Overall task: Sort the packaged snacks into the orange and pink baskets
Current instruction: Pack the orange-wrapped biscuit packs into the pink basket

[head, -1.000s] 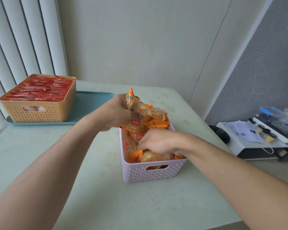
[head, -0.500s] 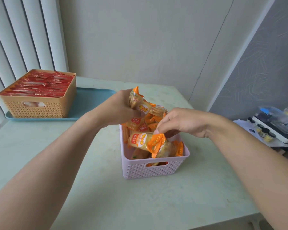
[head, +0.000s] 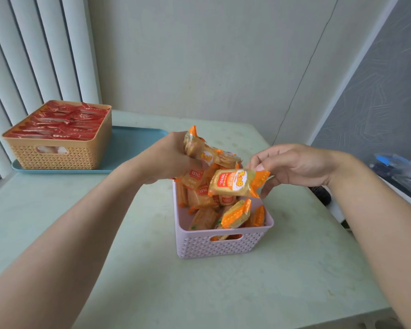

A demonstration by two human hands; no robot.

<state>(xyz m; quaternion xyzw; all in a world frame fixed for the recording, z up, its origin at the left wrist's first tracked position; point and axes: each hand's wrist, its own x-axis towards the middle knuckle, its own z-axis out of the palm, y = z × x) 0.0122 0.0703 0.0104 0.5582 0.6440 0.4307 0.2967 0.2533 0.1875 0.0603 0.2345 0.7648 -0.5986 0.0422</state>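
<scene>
Orange-wrapped snack packet (head: 233, 184) hangs crosswise just above the pink basket (head: 221, 243), pinched at its right end by the right hand (head: 292, 167); the left hand (head: 169, 157) grips a bunch of packets (head: 199, 150) just beside it.

Soft even daylight, faint shadows, wide-angle bending at edges

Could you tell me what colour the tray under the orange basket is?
The tray is light blue, seen best in the head view.
</scene>
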